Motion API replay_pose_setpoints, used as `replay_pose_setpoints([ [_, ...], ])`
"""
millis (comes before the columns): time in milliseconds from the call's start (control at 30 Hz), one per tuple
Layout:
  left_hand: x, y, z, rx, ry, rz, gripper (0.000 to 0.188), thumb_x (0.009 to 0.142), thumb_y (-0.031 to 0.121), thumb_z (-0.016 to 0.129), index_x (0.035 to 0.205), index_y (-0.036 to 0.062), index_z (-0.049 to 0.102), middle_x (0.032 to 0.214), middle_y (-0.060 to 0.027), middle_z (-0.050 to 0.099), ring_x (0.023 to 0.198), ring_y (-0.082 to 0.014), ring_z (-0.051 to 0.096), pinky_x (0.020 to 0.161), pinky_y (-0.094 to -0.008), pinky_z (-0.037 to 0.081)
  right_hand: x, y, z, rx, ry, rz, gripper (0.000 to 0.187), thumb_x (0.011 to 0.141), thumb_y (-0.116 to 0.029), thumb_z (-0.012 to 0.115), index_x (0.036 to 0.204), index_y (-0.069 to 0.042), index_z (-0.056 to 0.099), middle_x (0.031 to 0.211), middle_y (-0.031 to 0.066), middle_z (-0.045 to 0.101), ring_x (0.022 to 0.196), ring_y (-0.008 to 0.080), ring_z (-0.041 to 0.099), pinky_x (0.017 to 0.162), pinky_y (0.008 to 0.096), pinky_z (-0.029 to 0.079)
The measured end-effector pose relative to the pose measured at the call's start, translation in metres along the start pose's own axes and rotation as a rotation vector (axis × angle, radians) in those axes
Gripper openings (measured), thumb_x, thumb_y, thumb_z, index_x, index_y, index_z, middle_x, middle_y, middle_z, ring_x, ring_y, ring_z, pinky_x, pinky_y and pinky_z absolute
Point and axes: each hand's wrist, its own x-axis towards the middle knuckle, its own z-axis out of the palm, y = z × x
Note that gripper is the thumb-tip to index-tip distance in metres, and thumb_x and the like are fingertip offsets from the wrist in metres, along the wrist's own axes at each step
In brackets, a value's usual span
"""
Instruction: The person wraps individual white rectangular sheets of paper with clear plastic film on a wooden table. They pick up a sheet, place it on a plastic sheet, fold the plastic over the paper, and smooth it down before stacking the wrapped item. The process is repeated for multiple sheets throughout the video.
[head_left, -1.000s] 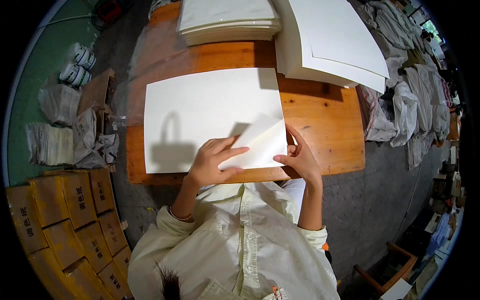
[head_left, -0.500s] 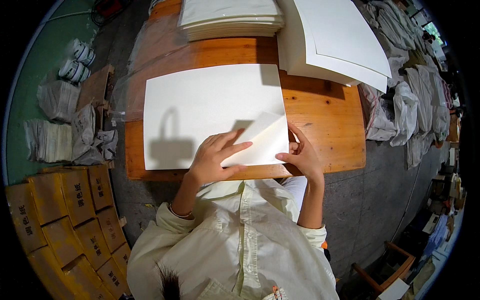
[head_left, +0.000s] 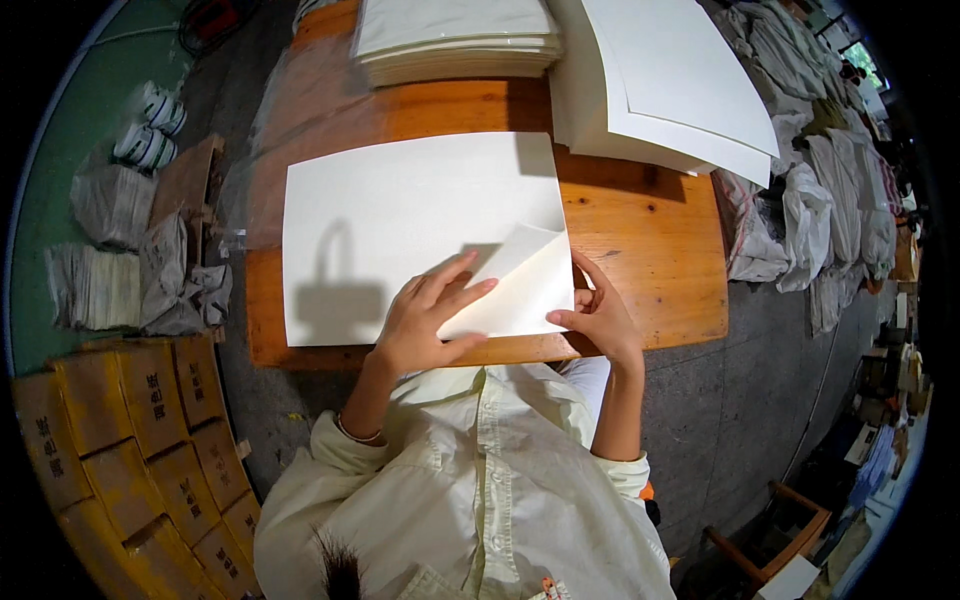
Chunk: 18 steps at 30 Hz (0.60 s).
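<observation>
A stack of large white paper sheets [head_left: 400, 200] lies on the wooden table in front of me. Its near right corner has the top sheet turned back in a fold [head_left: 512, 255]. My left hand [head_left: 425, 315] rests on the paper beside that fold, fingers spread, fingertips touching the turned-back flap. At the near right corner, my right hand [head_left: 600, 310] has its thumb over the edge of the sheets and its other fingers curled along the right side. How many sheets lie between thumb and fingers is hidden.
Behind, on the wooden table [head_left: 650, 250], stand a wrapped paper pile [head_left: 460, 65] and a taller stack of white sheets [head_left: 690, 80]. Clear plastic film [head_left: 320, 100] covers the table's far left. Cardboard boxes [head_left: 150, 400] are piled at left, white sacks [head_left: 840, 190] at right.
The view has shifted slightly. Both hands keep nearly the same pose on the paper, and the corner flap stays turned back.
</observation>
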Motion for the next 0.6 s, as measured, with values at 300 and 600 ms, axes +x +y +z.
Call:
replay_pose_setpoints([
  [300,-0.021,-0.027,0.029,-0.086,0.441,-0.170,0.051,0.083,-0.001,0.060,0.131,0.0110,0.050,0.127,-0.0212,0.050,0.115,-0.0349,0.051,0.098,-0.0394,0.040,-0.006,-0.016,0.007,0.166,-0.034,-0.030,0.088,0.069,0.006,0.075,0.142,0.001,0.027,0.080,0.0063,0.065,0.062,0.0060,0.055,0.058,0.0179,0.044],
  [600,0.000,-0.003,0.003,0.113,0.000,0.019,0.077,0.059,0.038,0.083,0.128,0.0211,0.055,0.139,-0.0127,0.041,0.118,-0.0298,0.048,0.095,-0.0415,0.040,-0.001,-0.004,0.009,-0.030,0.089,-0.024,0.082,0.068,0.005,0.076,0.138,0.002,0.035,0.087,0.0061,0.065,0.064,0.0031,0.054,0.054,0.0168,0.042],
])
